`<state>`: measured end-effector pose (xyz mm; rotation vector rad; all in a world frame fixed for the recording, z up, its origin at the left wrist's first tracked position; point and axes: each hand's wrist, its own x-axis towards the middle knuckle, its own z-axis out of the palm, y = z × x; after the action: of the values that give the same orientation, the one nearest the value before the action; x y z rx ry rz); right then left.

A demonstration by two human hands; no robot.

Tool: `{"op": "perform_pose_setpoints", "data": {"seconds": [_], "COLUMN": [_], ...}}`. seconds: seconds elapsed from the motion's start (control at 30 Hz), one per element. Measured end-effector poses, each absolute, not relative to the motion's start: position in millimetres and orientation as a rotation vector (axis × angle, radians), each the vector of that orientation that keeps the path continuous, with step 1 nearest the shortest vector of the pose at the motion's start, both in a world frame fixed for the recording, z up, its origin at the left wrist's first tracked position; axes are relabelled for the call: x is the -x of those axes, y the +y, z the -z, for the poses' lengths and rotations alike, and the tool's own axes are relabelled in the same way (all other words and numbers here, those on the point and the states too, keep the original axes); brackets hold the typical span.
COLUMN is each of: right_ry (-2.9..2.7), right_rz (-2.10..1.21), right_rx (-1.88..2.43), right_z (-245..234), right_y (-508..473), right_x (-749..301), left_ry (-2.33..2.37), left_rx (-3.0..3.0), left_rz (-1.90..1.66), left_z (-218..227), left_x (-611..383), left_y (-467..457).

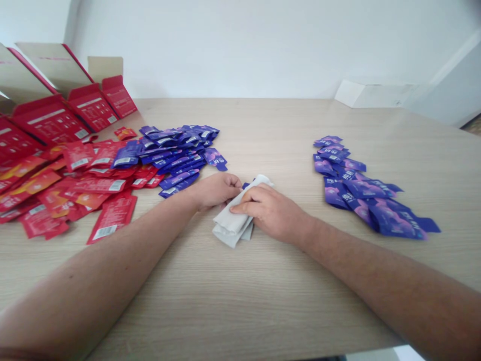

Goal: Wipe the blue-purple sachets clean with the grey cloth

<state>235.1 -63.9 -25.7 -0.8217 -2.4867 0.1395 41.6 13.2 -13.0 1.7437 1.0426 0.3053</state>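
Note:
A folded white cloth [235,219] is gripped in my right hand [276,210], thumb on top and fingers curled around it, just above the table. Beside it, my left hand [218,190] has its fingers closed at the edge of a purple packet [245,185]. Most of that packet is hidden by the cloth and the fingers. Close behind my left hand lies a heap of purple packets [175,153], with a single loose purple packet [215,158] at its right edge. On the right, more purple packets [370,193] lie overlapping in a slanting row.
Many red and orange packets [80,185] are spread over the left of the wooden table [240,301]. Behind them stand red cartons [48,120] with open flaps. A white box [376,94] sits at the back right against the wall [233,50].

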Motion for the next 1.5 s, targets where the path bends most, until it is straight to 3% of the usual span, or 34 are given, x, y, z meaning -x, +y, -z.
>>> {"op": "perform_pose_setpoints", "data": {"seconds": [0.43, 1.07, 1.4, 1.5], "right_ry": [-2.527, -2.291, -2.494, -2.400], "right_rz": [-0.182, -0.008, -0.223, -0.186], "right_rx": [0.773, 1.356, 1.056, 1.172], "right_z": [24, 36, 13, 17], "right_y": [-63, -25, -77, -68], "right_x": [-238, -275, -233, -241], "left_ry": [1.030, 0.942, 1.098, 1.067], "left_rx": [-1.694, -1.702, -1.554, -1.573], "left_rz": [-0.298, -0.281, -0.503, -0.470], "left_z": [11, 9, 15, 16], "left_x": [-43, -43, -45, -42], "left_y": [13, 11, 13, 14]}}
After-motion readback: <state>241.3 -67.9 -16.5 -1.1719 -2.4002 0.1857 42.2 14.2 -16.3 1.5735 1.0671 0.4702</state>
